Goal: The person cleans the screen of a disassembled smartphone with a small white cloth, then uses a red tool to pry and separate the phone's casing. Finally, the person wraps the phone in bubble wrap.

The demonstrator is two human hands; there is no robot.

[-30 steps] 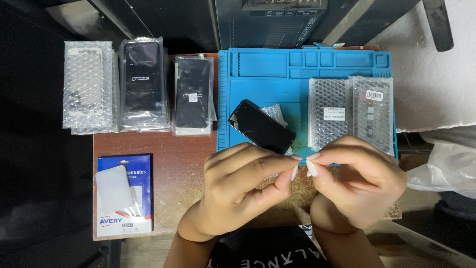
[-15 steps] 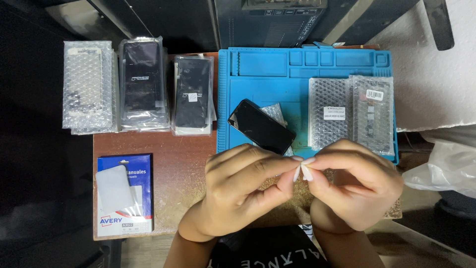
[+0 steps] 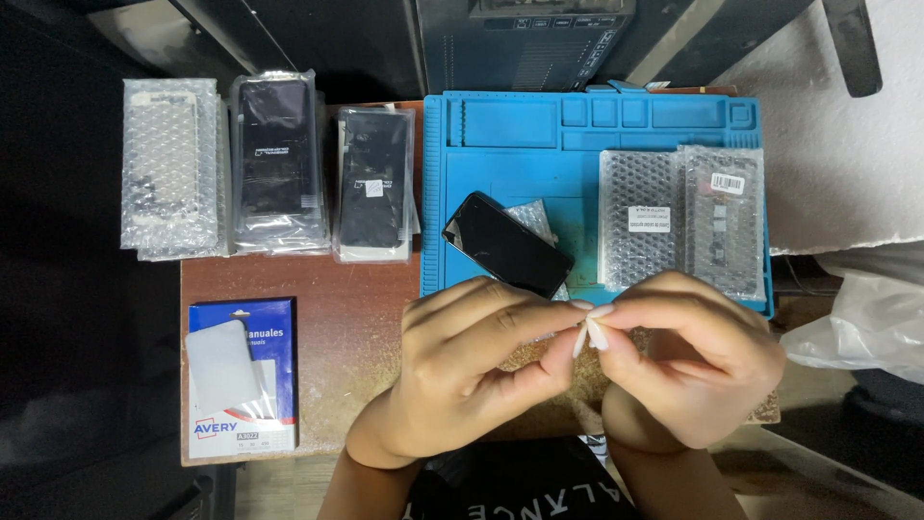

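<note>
My left hand and my right hand meet at the fingertips over the near edge of the table. Together they pinch a very small pale thing; it is too small to tell what it is. Just beyond my fingers a black phone lies at a slant on the blue work mat, partly on a bubble-wrap piece.
Two bubble-wrapped parts lie on the mat's right side. Three wrapped phone screens are lined up at the left. A blue and white label pack sits on the brown table. A clear plastic bag is at the right.
My hands have stayed together at the fingertips; the fingers shifted slightly while working the small pale thing. Everything on the table is unmoved.
</note>
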